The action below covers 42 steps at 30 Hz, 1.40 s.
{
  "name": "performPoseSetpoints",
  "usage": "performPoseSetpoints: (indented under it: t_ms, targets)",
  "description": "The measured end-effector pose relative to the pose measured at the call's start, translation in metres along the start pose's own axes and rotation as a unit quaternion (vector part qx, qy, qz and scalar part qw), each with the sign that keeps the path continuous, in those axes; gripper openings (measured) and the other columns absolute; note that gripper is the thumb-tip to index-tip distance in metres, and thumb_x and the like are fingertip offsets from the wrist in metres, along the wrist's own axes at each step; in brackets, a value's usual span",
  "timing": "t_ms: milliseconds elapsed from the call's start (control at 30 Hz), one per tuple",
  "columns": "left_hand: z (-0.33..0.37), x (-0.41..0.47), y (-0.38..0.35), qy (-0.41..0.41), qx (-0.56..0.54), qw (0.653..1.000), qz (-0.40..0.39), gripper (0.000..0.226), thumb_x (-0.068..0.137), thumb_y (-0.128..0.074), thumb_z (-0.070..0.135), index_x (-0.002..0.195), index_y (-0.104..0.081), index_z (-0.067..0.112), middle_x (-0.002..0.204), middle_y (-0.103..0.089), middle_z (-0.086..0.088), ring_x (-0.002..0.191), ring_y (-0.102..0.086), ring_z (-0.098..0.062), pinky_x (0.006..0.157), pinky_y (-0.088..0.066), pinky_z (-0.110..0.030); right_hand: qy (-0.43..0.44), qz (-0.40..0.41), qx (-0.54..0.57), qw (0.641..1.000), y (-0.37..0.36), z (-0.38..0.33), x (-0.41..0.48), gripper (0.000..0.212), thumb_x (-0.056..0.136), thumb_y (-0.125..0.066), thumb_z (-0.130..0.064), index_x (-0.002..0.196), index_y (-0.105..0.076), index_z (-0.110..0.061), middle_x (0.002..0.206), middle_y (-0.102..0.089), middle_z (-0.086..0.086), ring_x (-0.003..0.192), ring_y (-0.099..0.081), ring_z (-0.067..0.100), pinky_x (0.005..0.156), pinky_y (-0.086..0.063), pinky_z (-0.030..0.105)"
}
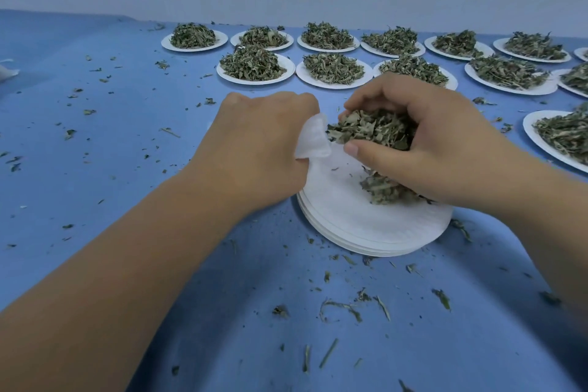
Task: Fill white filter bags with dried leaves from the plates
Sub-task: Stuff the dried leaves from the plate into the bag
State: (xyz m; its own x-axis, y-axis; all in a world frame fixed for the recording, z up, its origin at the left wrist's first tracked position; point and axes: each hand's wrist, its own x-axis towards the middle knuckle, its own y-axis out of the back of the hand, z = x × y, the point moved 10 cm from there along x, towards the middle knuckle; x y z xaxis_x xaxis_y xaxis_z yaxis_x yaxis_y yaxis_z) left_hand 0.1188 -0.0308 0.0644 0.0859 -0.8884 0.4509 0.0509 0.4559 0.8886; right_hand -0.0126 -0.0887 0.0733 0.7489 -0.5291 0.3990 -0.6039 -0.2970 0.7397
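Mid-frame: left hand (267, 143) pinching white filter bag (313, 138); right hand (420, 137) clutching dried leaves (375, 129) beside it, over plate stack (356, 226).

Body check: two hands plus forearms are showing, all bare skin. Left hand (264, 143) is showing just left of the plate stack (350, 226): its back and a row of rounded knuckles. Left forearm (127, 264) is running bare out to the frame edge, below-left of the stack. Right hand (423, 143) is showing over the stack's far-right side; its thumbnail (351, 148) is looking short and plain. Right forearm (547, 219) is showing bare, right of the stack.
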Motion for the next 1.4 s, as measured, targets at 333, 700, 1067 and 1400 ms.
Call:
performPoseSetpoints:
  t_ms: [333,700,1067,1400]
  targets:
    - [0.01,-0.002,0.001,-0.014,-0.026,1.0,0.008,0.031,0.079,-0.064,0.024,0.097,-0.039,0.027,0.064,-0.038,0.011,0.058,-0.032,-0.006,0.067,-0.026,-0.036,0.041,0.035,-0.009,0.999,-0.003,-0.018,0.003,0.018,0.085,-0.08,-0.032,0.103,-0.077,-0.031,0.103,-0.067,-0.015,0.102,-0.062,0.003,0.087,-0.046,0.017]
    - [0.008,-0.003,-0.016,0.02,-0.142,0.99,0.006,0.041,0.078,-0.066,0.033,0.113,-0.045,0.033,0.069,-0.052,0.009,0.064,-0.046,-0.004,0.054,-0.026,-0.024,0.016,0.09,0.057,0.994,0.006,-0.019,-0.003,0.022,0.081,-0.085,-0.021,0.097,-0.07,-0.019,0.092,-0.071,-0.013,0.088,-0.068,0.008,0.076,-0.054,0.025]
    - [0.016,0.0,-0.019,0.024,-0.122,0.992,-0.019,0.02,0.07,-0.062,0.027,0.081,-0.045,0.028,0.063,-0.048,0.01,0.062,-0.046,-0.009,0.053,-0.024,-0.026,-0.008,0.048,0.066,0.997,-0.009,-0.015,0.001,0.005,0.085,-0.081,-0.024,0.089,-0.079,-0.025,0.092,-0.072,-0.012,0.093,-0.068,0.005,0.087,-0.052,0.026]
    - [0.02,0.001,-0.015,0.014,-0.129,0.992,-0.004,0.032,0.074,-0.066,0.026,0.101,-0.049,0.025,0.073,-0.059,0.005,0.069,-0.054,-0.026,0.054,-0.034,-0.033,-0.03,-0.004,0.087,0.996,-0.014,-0.005,-0.001,0.029,0.088,-0.069,-0.005,0.103,-0.078,-0.027,0.105,-0.071,-0.014,0.09,-0.063,-0.004,0.075,-0.042,0.009]
